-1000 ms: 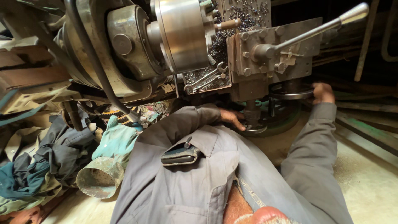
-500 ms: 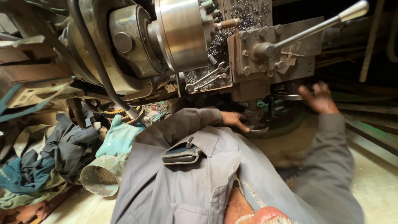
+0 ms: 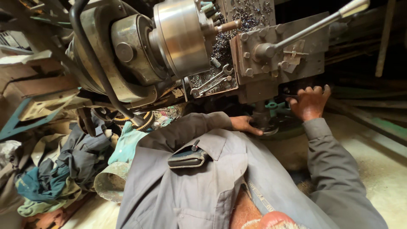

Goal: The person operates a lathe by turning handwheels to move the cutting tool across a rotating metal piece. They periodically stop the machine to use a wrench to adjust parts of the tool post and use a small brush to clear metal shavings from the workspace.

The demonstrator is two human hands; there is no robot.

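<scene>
Handwheel point(image 3: 268, 127) under left hand point(image 3: 245, 124), spanners point(image 3: 210, 83) and lever point(image 3: 311, 26) above

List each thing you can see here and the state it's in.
Left hand: resting on handwheel.
Right hand: fingers spread, touching the carriage underside.
Lever: raised, angled up right.
Wrenches: lying among the chips.
Chuck: empty, as far as visible.

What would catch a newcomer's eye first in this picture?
The big shiny round steel lathe chuck at top centre, beside a long silver-tipped lever angling to the upper right. Below, the left hand touches a round grey metal handwheel, the right hand grips the carriage's underside, and crumpled dark rags heap lower left.
</scene>
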